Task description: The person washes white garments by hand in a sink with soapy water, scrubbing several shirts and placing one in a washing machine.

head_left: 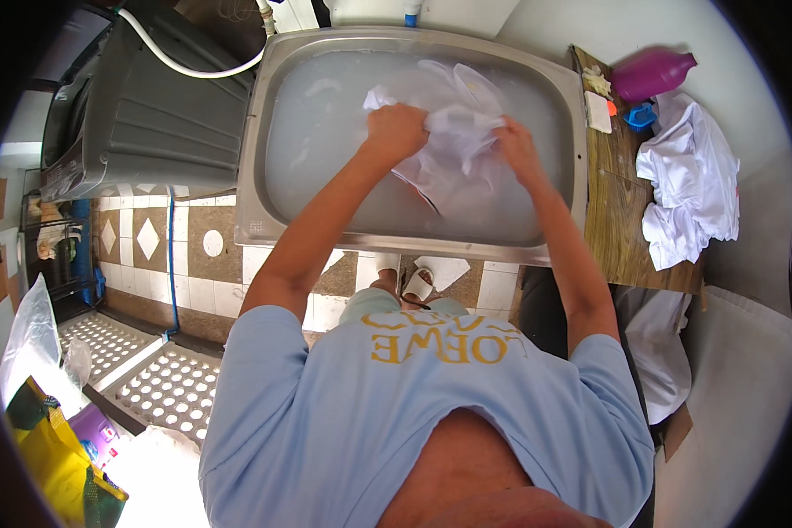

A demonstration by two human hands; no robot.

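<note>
A white garment (453,132) lies partly under cloudy water in a wide metal sink (396,239). My left hand (398,132) is closed in a fist on the cloth, with a bunched bit of it sticking out past the knuckles. On the garment's other side, my right hand (517,148) grips its edge, fingers bent and slightly blurred. Between the two hands the fabric is spread and crumpled. A dark, reddish trim line shows at its lower end, near the sink's front wall. Underwater parts of the cloth are hard to make out.
Right of the sink, a wooden board (620,220) holds a white cloth pile (691,176), a purple bottle (653,74), a blue brush-like item (641,116) and a whitish block (597,113). A grey plastic appliance (163,114) stands at left, with a white hose (189,72) above.
</note>
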